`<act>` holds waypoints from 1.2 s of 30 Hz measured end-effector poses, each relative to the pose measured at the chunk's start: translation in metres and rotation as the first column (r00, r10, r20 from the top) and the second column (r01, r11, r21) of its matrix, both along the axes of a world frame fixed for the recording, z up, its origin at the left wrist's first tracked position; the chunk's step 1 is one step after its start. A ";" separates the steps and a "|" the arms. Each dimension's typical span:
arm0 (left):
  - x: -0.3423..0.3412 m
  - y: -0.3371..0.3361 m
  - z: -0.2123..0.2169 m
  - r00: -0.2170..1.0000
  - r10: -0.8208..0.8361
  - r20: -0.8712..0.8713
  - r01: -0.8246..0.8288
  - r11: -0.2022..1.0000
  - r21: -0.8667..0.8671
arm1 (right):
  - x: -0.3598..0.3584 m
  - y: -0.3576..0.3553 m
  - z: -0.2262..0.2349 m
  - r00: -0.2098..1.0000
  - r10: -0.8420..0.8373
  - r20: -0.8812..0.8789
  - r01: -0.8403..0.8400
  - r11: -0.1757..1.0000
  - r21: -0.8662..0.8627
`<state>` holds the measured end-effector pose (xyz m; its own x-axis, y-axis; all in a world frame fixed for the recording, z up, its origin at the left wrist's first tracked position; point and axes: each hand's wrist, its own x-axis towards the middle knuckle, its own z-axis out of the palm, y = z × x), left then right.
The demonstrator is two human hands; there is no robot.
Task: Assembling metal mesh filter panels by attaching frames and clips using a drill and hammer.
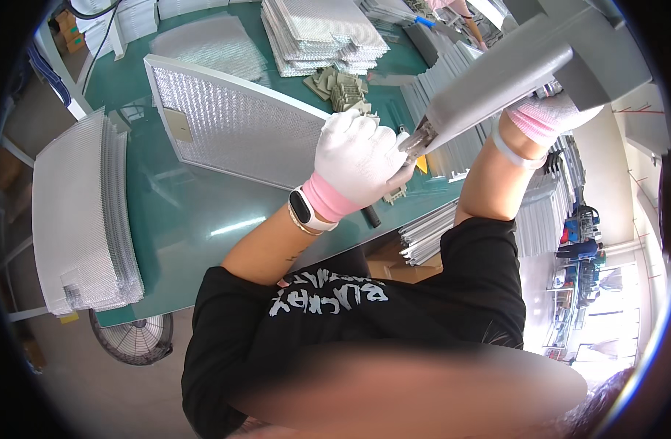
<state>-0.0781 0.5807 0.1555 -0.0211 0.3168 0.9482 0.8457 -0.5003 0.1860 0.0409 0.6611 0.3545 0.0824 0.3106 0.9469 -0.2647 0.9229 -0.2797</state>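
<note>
My left hand, in a white glove with a pink cuff, is closed at the right end of a framed mesh panel. The panel has a pale metal frame, silvery mesh and a beige tab at its left side; my hand covers its near end. Close to my left fingers is the metal tip of a large grey machine arm, which slants down from the upper right. My right hand, gloved as well, is up beside that arm, and its fingers are hidden behind the grey body.
The green table carries a stack of mesh sheets at left and another stack at the back. Small beige plates lie in a pile. Frame strips are stacked at right. A floor fan stands below the table's left edge.
</note>
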 end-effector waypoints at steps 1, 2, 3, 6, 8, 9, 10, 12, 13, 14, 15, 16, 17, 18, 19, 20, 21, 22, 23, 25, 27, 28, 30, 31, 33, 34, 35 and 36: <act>0.000 0.000 0.000 1.000 -0.006 0.006 0.006 1.000 0.009 | 0.005 0.004 0.000 1.000 0.027 0.001 -0.027 1.000 -0.010; 0.000 0.000 0.001 1.000 -0.011 0.011 0.011 1.000 0.017 | 0.010 0.008 0.000 0.998 0.055 0.002 -0.055 0.998 -0.020; 0.000 0.000 0.002 1.000 -0.011 0.011 0.011 1.000 0.017 | 0.014 0.012 0.000 0.996 0.084 0.002 -0.084 0.996 -0.030; 0.000 -0.003 0.006 0.998 -0.042 0.056 0.040 0.999 0.035 | 0.025 0.022 0.001 0.986 0.169 0.004 -0.168 0.984 -0.059; 0.000 -0.004 0.008 0.998 -0.035 0.045 0.034 0.999 0.033 | 0.027 0.025 0.002 0.974 0.226 0.004 -0.225 0.971 -0.077; 0.000 -0.003 0.007 0.998 -0.030 0.047 0.028 0.999 0.032 | 0.018 0.015 0.001 0.999 0.022 -0.042 -0.024 0.998 -0.064; 0.000 -0.003 0.007 0.998 -0.020 0.053 0.018 0.999 0.030 | 0.006 0.004 0.000 0.994 -0.084 -0.068 0.083 0.996 -0.028; 0.001 -0.003 0.007 0.998 -0.021 0.066 0.019 0.999 0.039 | 0.023 0.011 -0.003 0.589 0.789 -0.175 -0.807 0.562 -0.181; 0.000 -0.004 0.006 0.997 -0.039 0.061 0.038 0.999 0.019 | 0.028 0.017 -0.003 0.591 0.789 -0.170 -0.805 0.564 -0.181; 0.000 -0.005 0.006 0.997 -0.054 0.055 0.055 0.998 -0.005 | 0.028 0.021 -0.002 0.619 0.765 -0.179 -0.785 0.598 -0.162; 0.000 -0.005 0.006 0.997 -0.054 0.057 0.054 0.999 -0.003 | 0.028 0.022 -0.002 0.646 0.739 -0.189 -0.763 0.630 -0.143; 0.000 -0.006 0.006 0.999 -0.032 0.037 0.032 0.999 -0.001 | 0.030 0.021 -0.002 0.646 0.740 -0.186 -0.763 0.630 -0.142; 0.000 -0.007 0.006 1.000 -0.007 0.017 0.007 1.000 -0.001 | 0.028 0.016 -0.004 0.707 0.703 -0.084 -0.706 0.693 -0.146; -0.001 -0.007 0.006 1.000 -0.005 0.019 0.005 1.000 0.000 | 0.025 0.010 -0.006 0.757 0.653 0.019 -0.645 0.751 -0.140; -0.001 -0.007 0.007 0.999 -0.021 0.049 0.022 1.000 -0.004 | 0.021 0.005 -0.012 0.755 0.655 0.021 -0.647 0.749 -0.141; -0.002 -0.007 0.006 0.997 -0.033 0.075 0.034 0.999 -0.011 | 0.008 -0.003 -0.022 0.884 0.468 0.000 -0.461 0.869 -0.179; -0.001 -0.005 0.007 0.996 -0.035 0.078 0.035 0.999 -0.005 | -0.002 -0.011 -0.029 0.969 0.248 -0.006 -0.244 0.946 -0.214; 0.000 -0.002 0.007 0.997 -0.041 0.060 0.039 0.998 0.046 | -0.006 -0.013 -0.034 1.000 0.014 -0.004 -0.015 0.968 -0.250; -0.001 -0.001 0.006 0.998 -0.044 0.039 0.040 0.995 0.091 | -0.003 -0.008 -0.037 0.993 0.087 -0.079 -0.108 0.941 -0.322; -0.001 -0.007 0.004 0.999 -0.040 0.030 0.039 0.999 0.038 | 0.002 -0.003 -0.043 0.990 0.092 -0.109 -0.123 0.935 -0.332; -0.002 -0.008 0.002 0.993 -0.084 0.078 0.082 0.996 0.028 | 0.004 -0.001 -0.044 0.986 0.093 -0.139 -0.136 0.930 -0.343; -0.002 -0.006 0.001 0.993 -0.083 0.078 0.082 0.996 0.025 | 0.004 0.000 -0.043 0.986 0.127 -0.110 -0.156 0.937 -0.314; -0.001 0.000 0.000 0.999 -0.027 0.026 0.025 0.996 0.088 | 0.005 0.003 -0.039 0.984 0.160 -0.077 -0.175 0.943 -0.283; -0.002 0.000 0.000 0.999 -0.027 0.027 0.024 0.996 0.088 | 0.005 0.005 -0.038 0.966 0.250 -0.060 -0.257 0.924 -0.282; -0.004 -0.003 0.000 0.997 -0.081 0.014 0.081 0.997 0.019 | 0.004 0.009 -0.036 0.903 0.428 -0.029 -0.418 0.861 -0.290; -0.005 -0.003 0.001 0.997 -0.079 0.015 0.078 0.997 0.017 | 0.004 0.010 -0.035 0.859 0.512 -0.015 -0.493 0.818 -0.295; -0.004 -0.003 0.002 0.998 -0.063 0.019 0.062 0.998 0.030 | 0.004 0.011 -0.034 0.810 0.587 0.001 -0.559 0.773 -0.301; -0.003 -0.003 0.002 0.999 -0.047 0.023 0.046 0.998 0.044 | 0.005 0.011 -0.033 0.754 0.656 0.016 -0.621 0.721 -0.307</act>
